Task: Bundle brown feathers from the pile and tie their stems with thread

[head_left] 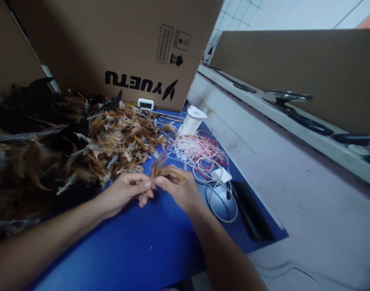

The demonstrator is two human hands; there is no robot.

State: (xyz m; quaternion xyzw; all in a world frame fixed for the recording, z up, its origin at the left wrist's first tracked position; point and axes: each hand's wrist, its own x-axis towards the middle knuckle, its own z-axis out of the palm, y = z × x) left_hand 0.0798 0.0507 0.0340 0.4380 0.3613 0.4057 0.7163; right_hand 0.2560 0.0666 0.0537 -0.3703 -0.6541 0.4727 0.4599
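Over the blue table (154, 242) my two hands meet, fingertips pinched together around a small brown feather (159, 163). My left hand (132, 188) closes thumb and forefinger at its lower end. My right hand (178, 186) pinches it from the other side, and brownish feather strands show along its fingers. Whether this is one feather or a small bunch, I cannot tell. Just beyond my hands lies a large heap of brown and tan feathers (121, 139), spreading left into darker ones (27, 109).
A cardboard box (127, 40) stands behind the heap, with a small white digital display (145, 104) before it. To the right are a white spool (192, 120), tangled white and red strands (199, 149), a coiled cable (233, 210) with a white plug, and a dark phone-like slab (253, 212).
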